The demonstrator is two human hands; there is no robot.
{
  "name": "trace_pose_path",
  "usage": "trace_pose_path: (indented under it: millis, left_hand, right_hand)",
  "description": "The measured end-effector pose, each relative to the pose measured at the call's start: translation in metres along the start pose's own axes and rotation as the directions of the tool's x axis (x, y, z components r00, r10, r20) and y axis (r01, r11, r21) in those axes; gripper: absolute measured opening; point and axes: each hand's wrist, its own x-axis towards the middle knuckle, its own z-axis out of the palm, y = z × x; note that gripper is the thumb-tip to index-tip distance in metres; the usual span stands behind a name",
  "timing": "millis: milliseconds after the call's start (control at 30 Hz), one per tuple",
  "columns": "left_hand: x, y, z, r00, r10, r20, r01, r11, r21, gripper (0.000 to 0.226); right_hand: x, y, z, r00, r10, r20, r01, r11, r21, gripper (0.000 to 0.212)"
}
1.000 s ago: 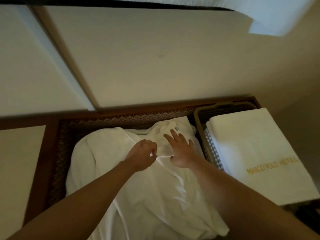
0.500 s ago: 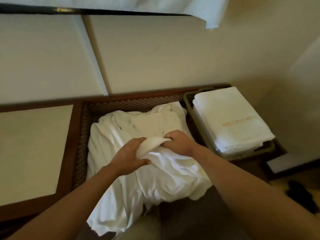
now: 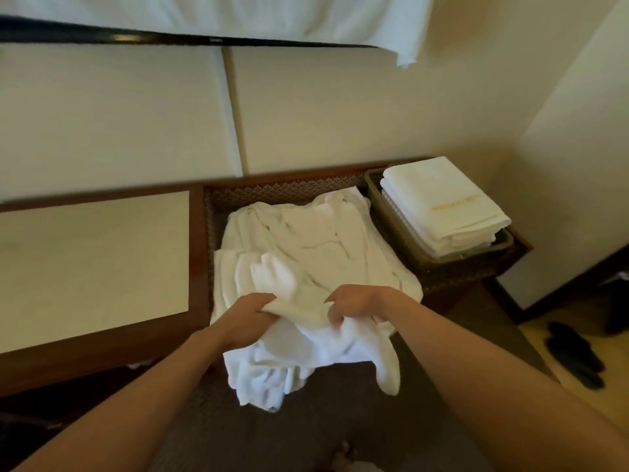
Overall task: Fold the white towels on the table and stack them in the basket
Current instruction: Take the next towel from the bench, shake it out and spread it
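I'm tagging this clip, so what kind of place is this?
Probably a hotel room: the folded towels in the basket carry gold lettering, padded wall panels back the wooden table, and slippers lie on the floor.

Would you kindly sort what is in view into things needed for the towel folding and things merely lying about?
Job: left hand, right hand, loose towels, folded towels, basket, table.
Lying about: slippers, hanging cloth.

Person, head-camera view: left hand (image 3: 250, 316) and right hand (image 3: 357, 303) bare, no gloves, rings or watch; both forearms bare, no sleeves in view
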Motion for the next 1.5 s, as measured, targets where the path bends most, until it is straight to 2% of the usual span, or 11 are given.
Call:
trace_pose_path:
  millis: [267,433,667,833,967,1067,1200,1300,1333,1433,1500]
  left_hand:
    - [-0.195,-0.125,-0.101,0.917,-0.334,0.218,0.265,0.918,0.294,0.049]
    - [-0.309,-0.197,-0.168,0.893,-0.427,-0.139,0.449,0.863,0.233,0.046]
    - [-0.405,-0.232,-0.242,0.553,-0.485,-0.677,0.543,0.827,-0.148,0.021]
    - [-0.429,-0.239,-0.242,0.372,-0.502,-0.781,0.538,0.802,-0.260,0.021]
    - [-0.437,-0.247,-0.231,0.272,-0.503,-0.820,0.541,0.785,-0.302,0.022]
    - [-0.437,-0.243,-0.228,0.305,-0.437,-0.846,0.533,0.815,-0.229,0.028]
    - [-0.416,-0.212,-0.219,0.539,-0.311,-0.783,0.428,0.902,-0.063,0.029]
    - [-0.393,-0.184,-0.212,0.743,-0.225,-0.630,0.343,0.937,0.070,0.020]
    - [-0.387,-0.179,-0.211,0.772,-0.206,-0.601,0.317,0.945,0.084,0.018]
    - [-0.383,-0.183,-0.211,0.742,-0.144,-0.655,0.223,0.974,0.039,0.011]
    - [-0.387,-0.197,-0.210,0.728,-0.123,-0.674,0.165,0.986,-0.002,0.012]
  right_hand:
    - [0.042,-0.089,0.162,0.994,-0.079,-0.073,0.027,0.840,-0.542,0.041]
    - [0.064,-0.186,0.286,0.973,-0.226,0.053,0.197,0.687,-0.699,0.043]
    - [0.067,-0.250,0.338,0.919,-0.393,-0.037,0.267,0.686,-0.677,0.027]
    - [0.078,-0.258,0.345,0.906,-0.360,-0.223,0.238,0.868,-0.435,0.045]
    - [0.069,-0.276,0.360,0.789,-0.398,-0.468,0.370,0.916,-0.155,0.047]
    - [0.063,-0.284,0.365,0.692,-0.422,-0.585,0.351,0.906,-0.238,0.058]
    - [0.050,-0.309,0.371,0.729,-0.570,-0.379,0.533,0.820,-0.208,0.027]
    - [0.039,-0.334,0.392,0.792,-0.610,0.024,0.576,0.732,-0.364,0.100]
    - [0.039,-0.339,0.399,0.793,-0.608,0.051,0.568,0.706,-0.422,0.096]
    - [0.040,-0.348,0.397,0.775,-0.627,-0.079,0.560,0.739,-0.375,0.021]
    - [0.036,-0.350,0.391,0.770,-0.616,-0.165,0.590,0.786,-0.184,0.024]
